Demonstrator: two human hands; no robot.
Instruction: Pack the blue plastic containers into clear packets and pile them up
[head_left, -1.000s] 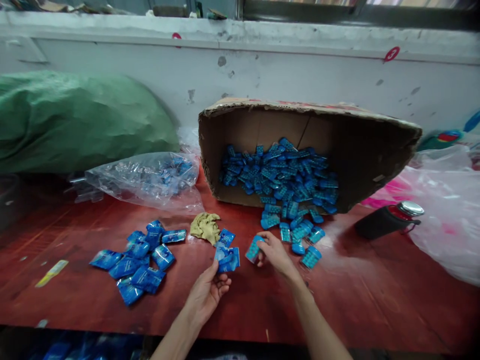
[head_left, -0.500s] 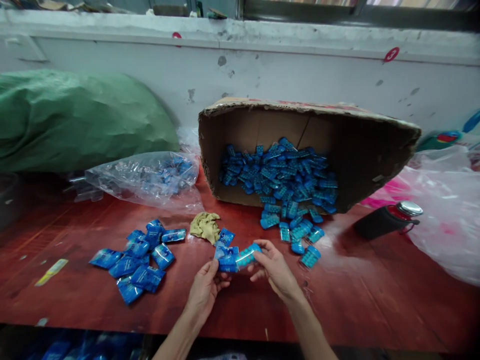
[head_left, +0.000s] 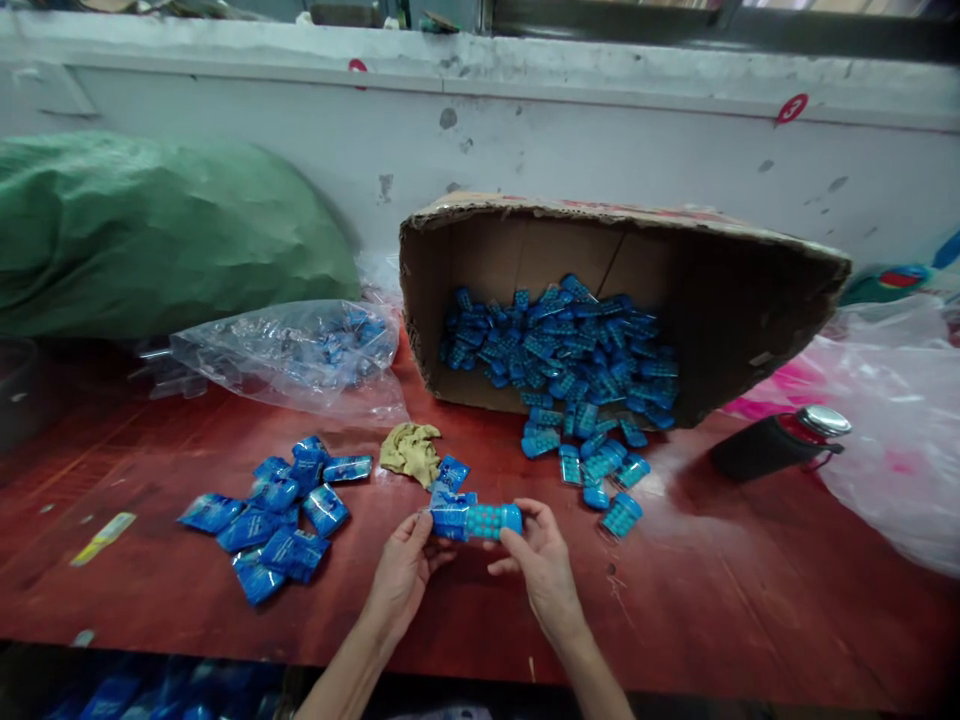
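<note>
Two bare forearms, entering from worktop's near edge, no sleeves in view. Left hand (head_left: pixel 401 580) and right hand (head_left: pixel 541 568) both uncovered: no gloves, no rings, no watch, no wristband visible. Slim wrists, short unpainted nails as far as can be told. No markings or tape. Upper arms and clothing out of frame.

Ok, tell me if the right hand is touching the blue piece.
Touching. The head view shows the right hand pinching the blue piece with its fingertips, no gap visible.
</note>
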